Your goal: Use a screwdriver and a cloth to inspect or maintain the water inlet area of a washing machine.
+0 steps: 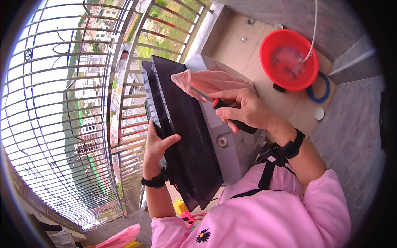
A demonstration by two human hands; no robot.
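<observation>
A large grey appliance (229, 144) with a glossy dark panel (190, 140) stands in front of me; I cannot tell its kind. My left hand (156, 145) grips the left edge of that panel, thumb lying on the dark face and fingers partly hidden behind the rim. In my right hand (248, 109) is a screwdriver (235, 120) with a black and red handle, its shaft pointing up and left. A pink cloth (211, 78) covers the screwdriver's tip and trails back over the appliance towards my right fingers. On the grey housing below that hand is a round white fitting (223, 141).
At the far right a red basin (287, 84) holds water, with a white hose (315, 33) running into it. Beside it lies a blue ring (324, 89). Metal railings (113, 103) close off the left side. A yellow object (179, 206) sits on the floor near my left arm.
</observation>
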